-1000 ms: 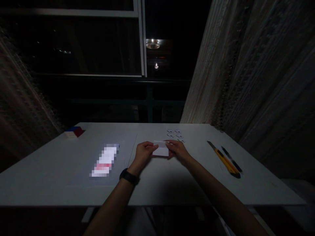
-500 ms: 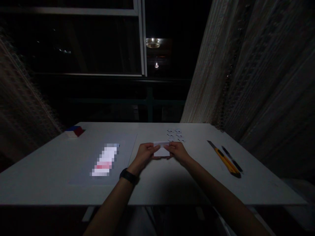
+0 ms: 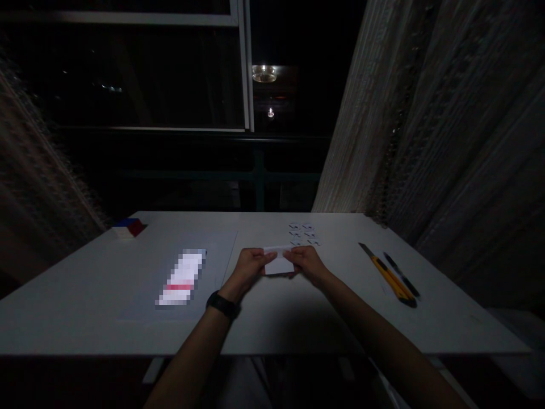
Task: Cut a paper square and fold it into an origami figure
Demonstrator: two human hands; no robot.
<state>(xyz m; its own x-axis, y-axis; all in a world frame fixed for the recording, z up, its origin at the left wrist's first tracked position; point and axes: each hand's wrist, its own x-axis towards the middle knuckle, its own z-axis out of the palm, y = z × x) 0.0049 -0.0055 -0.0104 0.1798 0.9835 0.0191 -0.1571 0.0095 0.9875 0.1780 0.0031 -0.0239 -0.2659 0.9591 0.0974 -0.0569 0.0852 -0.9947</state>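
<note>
Between my two hands is a small piece of white paper [image 3: 279, 264], held above the middle of the table. My left hand [image 3: 250, 266] pinches its left side, thumb on top, and a dark watch sits on that wrist. On the right side, my right hand [image 3: 309, 262] grips it the same way, with the thumb over the face. The fingers under the paper are mostly hidden. Just beyond the hands lie several small white pieces with dark marks [image 3: 309, 234], set out in rows.
At the right lie a yellow utility knife [image 3: 394, 279] and a dark pen [image 3: 401, 275]. A lit, blurred-out phone-like screen [image 3: 184, 272] rests on a large pale sheet [image 3: 219, 255] at the left. A cube puzzle [image 3: 129, 228] stands at the table's [image 3: 323, 335] far left.
The paper has tilted slightly, so more of its white face shows and its lower edge sits a little lower. Both hands keep nearly the same place and grip.
</note>
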